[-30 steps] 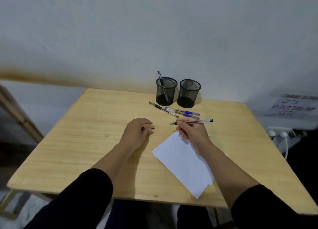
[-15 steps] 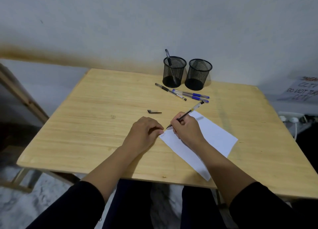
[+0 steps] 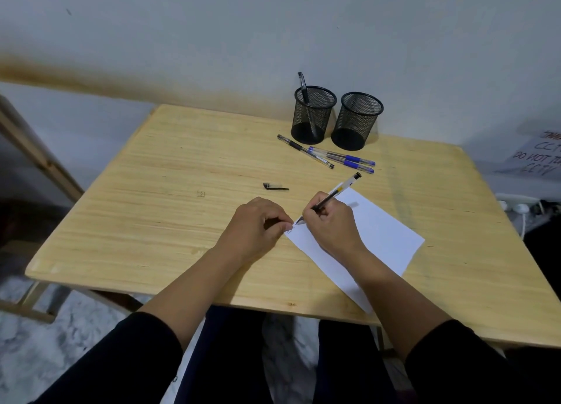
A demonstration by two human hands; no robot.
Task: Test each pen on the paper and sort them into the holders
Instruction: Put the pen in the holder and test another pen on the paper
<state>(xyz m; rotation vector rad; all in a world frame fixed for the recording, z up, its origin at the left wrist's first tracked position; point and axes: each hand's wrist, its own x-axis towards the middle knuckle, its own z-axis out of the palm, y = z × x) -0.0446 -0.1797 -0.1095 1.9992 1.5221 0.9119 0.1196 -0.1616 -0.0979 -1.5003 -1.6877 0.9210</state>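
Note:
My right hand (image 3: 329, 221) grips a black pen (image 3: 340, 188), its tip pressed on the near left corner of the white paper (image 3: 379, 233), where small marks show. My left hand (image 3: 255, 227) rests on the table with curled fingers, fingertips pinning that paper corner. The pen's black cap (image 3: 274, 187) lies loose on the wooden table (image 3: 170, 191). Three pens (image 3: 331, 157), one black and two blue, lie in front of two black mesh holders. The left holder (image 3: 312, 113) has one black pen standing in it; the right holder (image 3: 358, 119) looks empty.
The table stands against a white wall. A wooden frame (image 3: 33, 148) leans at the left. At the right, beyond the table edge, are a handwritten sign (image 3: 540, 157) and a power strip with white plugs (image 3: 519, 204).
My left hand set the cap down on the table and moved onto the paper corner. My right hand swung the pen from level to tip-down on the paper. The camera tilted down.

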